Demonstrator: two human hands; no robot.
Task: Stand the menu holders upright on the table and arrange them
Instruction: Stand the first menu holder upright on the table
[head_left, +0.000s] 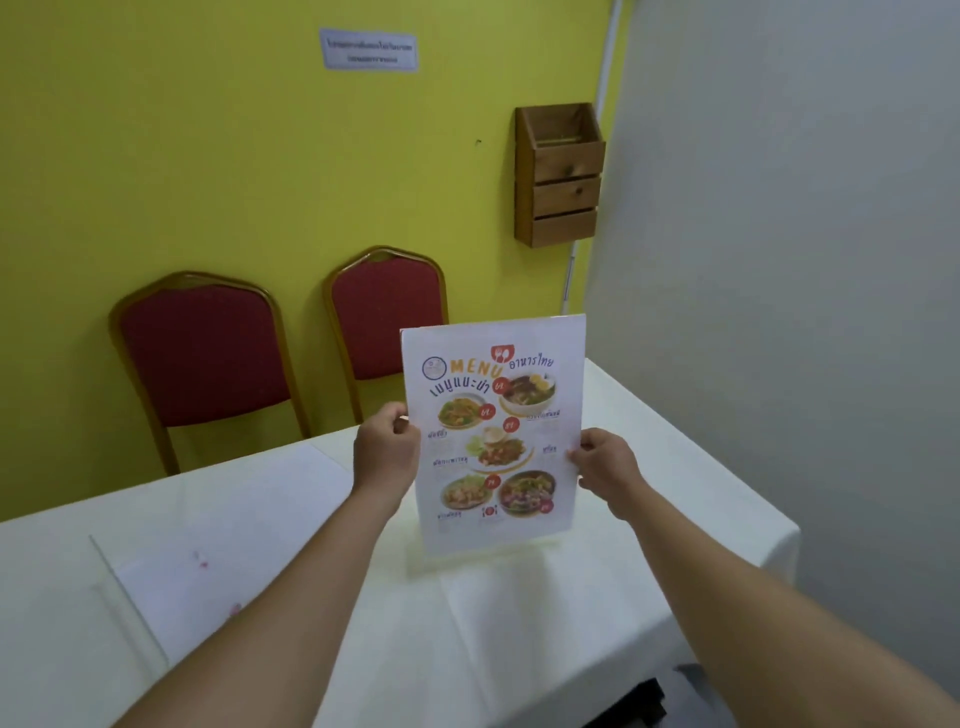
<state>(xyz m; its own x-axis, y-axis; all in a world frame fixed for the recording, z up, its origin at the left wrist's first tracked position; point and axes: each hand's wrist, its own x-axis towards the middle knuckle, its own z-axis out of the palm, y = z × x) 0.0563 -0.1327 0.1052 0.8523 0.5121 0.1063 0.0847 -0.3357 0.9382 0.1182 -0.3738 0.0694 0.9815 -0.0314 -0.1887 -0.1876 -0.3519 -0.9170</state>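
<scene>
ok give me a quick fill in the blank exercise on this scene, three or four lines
1. The upright menu holder is held at its two side edges by ____ hands.
2. The two chairs against the wall have ____ cushions.
3. Another menu holder near the left forearm lies ____ on the table.
4. The wooden box hangs on the ____ wall.

Missing words: both; red; flat; yellow

Menu holder (493, 436): clear acrylic, printed food menu inside, upright, face toward camera, base at the tablecloth, gripped at both side edges. Second menu holder (171, 582): clear acrylic, lying flat at left, sheet face-down, faint red marks showing.
</scene>
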